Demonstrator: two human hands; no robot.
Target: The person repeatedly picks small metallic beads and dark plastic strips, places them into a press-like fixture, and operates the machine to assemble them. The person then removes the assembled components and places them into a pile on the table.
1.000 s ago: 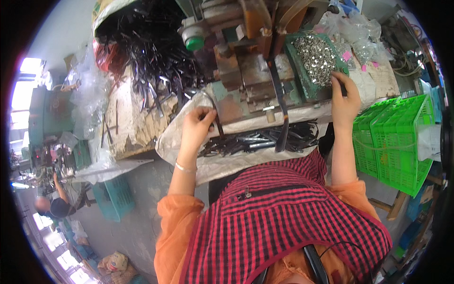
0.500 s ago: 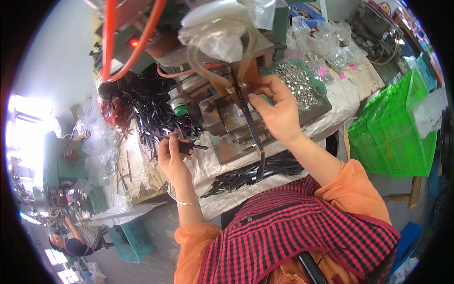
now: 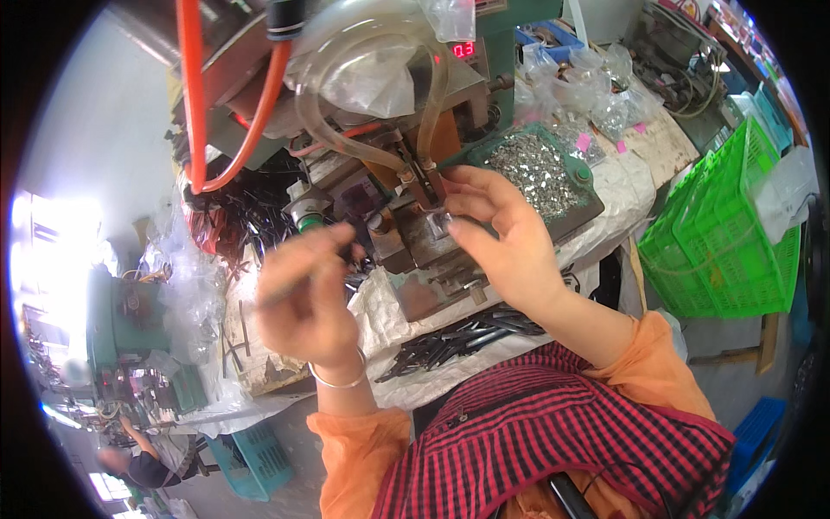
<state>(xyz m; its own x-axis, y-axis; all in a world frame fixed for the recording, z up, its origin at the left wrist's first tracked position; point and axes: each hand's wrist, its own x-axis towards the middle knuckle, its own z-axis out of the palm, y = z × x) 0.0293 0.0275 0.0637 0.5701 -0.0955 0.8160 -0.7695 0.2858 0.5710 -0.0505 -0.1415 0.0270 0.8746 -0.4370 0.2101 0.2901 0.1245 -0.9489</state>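
Head view, the only one: left hand point(image 3: 316, 303) badly blurred, raised over the near left of the table point(image 3: 262, 359), fingers bent, with no telling if clenched, released or grasping. Behind it, a heap of black strips point(image 3: 270, 218), partly covered by that hand and cut into by the orange tubes point(image 3: 192, 95) and machine parts.

Right hand point(image 3: 510, 246) at the die block point(image 3: 424, 248) of the machine, thumb and fingers bent, tips turned left; impossible to tell if closed on anything. Just beside the thumb tip, a small bright metal patch point(image 3: 437, 223), perhaps a loose piece, perhaps part of the block; too small for reading an axis. Above, clear tubing point(image 3: 437, 91) in a loop, running down to two narrow uprights, the nearer surfaces partly hidden by the right hand.

On the pale sheet point(image 3: 376, 303) in front of the machine, a pile of loose strips point(image 3: 467, 340), black and glossy, long axes mostly slanting from lower left to upper right, right end partly behind the right forearm. Right of the machine, a green tray point(image 3: 581, 197) full of small silvery pieces point(image 3: 532, 169), left edge partly behind the right hand. Far lower left, a seated person point(image 3: 149, 465), small and blurred. Top of the machine cut off by the picture's edge.
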